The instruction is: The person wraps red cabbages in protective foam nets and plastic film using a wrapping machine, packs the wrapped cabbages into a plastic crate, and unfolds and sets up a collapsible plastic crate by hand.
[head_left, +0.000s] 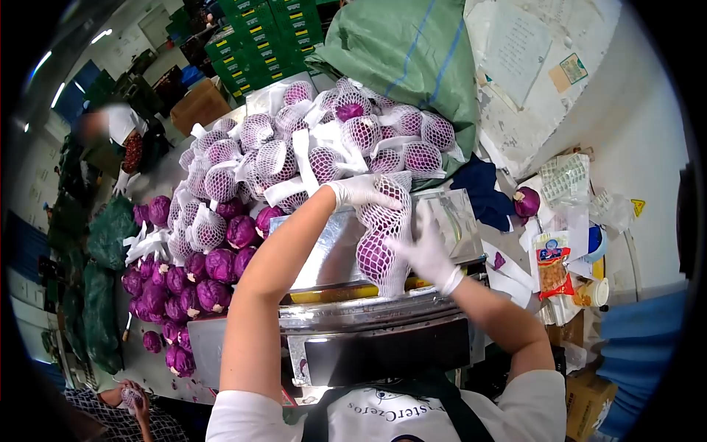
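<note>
Two red cabbages in white foam net sleeves [377, 254] are lined up end to end over the metal scale platform [324, 250]. My left hand [364, 193], in a white glove, grips the upper netted cabbage from its left side. My right hand [426, 254], gloved too, is on the right of the lower one. Its fingers are spread, with the fingertips at the netting. The lower sleeve's loose end hangs over the front edge of the scale.
Netted cabbages [276, 162] are heaped behind the scale, with bare cabbages [213, 295] at left. A green sack [401, 51] lies behind. On the right are a loose cabbage [526, 201] and a snack packet [554, 269]. Co-workers stand at far left and lower left.
</note>
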A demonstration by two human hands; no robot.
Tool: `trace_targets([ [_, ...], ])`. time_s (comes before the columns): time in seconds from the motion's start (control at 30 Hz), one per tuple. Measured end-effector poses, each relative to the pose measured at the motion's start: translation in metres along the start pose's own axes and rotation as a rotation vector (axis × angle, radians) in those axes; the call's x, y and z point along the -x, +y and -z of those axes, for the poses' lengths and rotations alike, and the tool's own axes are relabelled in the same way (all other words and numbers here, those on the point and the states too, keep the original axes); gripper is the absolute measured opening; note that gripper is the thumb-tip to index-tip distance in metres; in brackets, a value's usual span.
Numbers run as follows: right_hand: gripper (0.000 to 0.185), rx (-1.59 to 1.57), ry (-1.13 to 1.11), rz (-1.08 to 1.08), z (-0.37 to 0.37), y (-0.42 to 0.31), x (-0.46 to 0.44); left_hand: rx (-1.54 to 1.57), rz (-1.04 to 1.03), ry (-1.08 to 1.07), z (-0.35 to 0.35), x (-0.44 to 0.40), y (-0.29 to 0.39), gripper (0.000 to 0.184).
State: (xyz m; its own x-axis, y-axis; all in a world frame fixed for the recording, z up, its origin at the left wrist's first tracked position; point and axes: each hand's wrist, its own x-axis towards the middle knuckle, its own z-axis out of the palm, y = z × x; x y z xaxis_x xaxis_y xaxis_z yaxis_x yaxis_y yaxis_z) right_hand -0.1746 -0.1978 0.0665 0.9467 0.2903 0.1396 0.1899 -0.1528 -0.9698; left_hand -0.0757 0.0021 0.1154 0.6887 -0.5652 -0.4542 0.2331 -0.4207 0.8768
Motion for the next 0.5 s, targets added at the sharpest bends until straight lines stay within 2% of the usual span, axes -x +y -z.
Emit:
trace_targets([
  [0.07, 0.123, -0.104, -0.097, 0.032, -0.019, -0.002, 0.030, -0.015, -0.032, 0.015, -0.004, 0.002, -0.003, 0.081],
  [0.1, 0.127, 0.154, -0.080, 0.034, -0.022, -0.002, 0.034, -0.021, -0.017, 0.056, -0.005, 0.010, -0.002, 0.079],
  [0.13, 0.126, 0.075, -0.079, 0.000, -0.026, -0.001, 0.036, 0.053, -0.052, 0.067, -0.004, 0.014, -0.009, 0.079],
  [0.2, 0.123, 0.108, -0.112, -0.007, -0.023, 0.004, 0.030, 0.200, -0.117, 0.092, 0.006, 0.019, -0.036, 0.079],
  [0.27, 0.122, -0.029, -0.128, -0.028, -0.021, 0.014, 0.022, 0.266, -0.061, 0.098, 0.013, 0.040, -0.046, 0.075],
  [0.33, 0.122, 0.142, -0.195, -0.121, -0.001, 0.005, 0.007, 0.210, -0.073, 0.082, 0.021, 0.059, -0.062, 0.071],
  [0.37, 0.121, 0.394, -0.148, -0.030, 0.005, -0.003, 0.000, 0.178, -0.143, 0.050, 0.024, 0.061, -0.078, 0.070],
  [0.4, 0.120, 0.514, -0.181, -0.021, 0.012, -0.022, -0.008, 0.201, -0.057, 0.103, 0.025, 0.065, -0.094, 0.069],
  [0.5, 0.115, 0.472, -0.110, 0.070, 0.011, -0.023, -0.033, 0.164, -0.069, 0.059, 0.002, 0.088, -0.080, 0.069],
])
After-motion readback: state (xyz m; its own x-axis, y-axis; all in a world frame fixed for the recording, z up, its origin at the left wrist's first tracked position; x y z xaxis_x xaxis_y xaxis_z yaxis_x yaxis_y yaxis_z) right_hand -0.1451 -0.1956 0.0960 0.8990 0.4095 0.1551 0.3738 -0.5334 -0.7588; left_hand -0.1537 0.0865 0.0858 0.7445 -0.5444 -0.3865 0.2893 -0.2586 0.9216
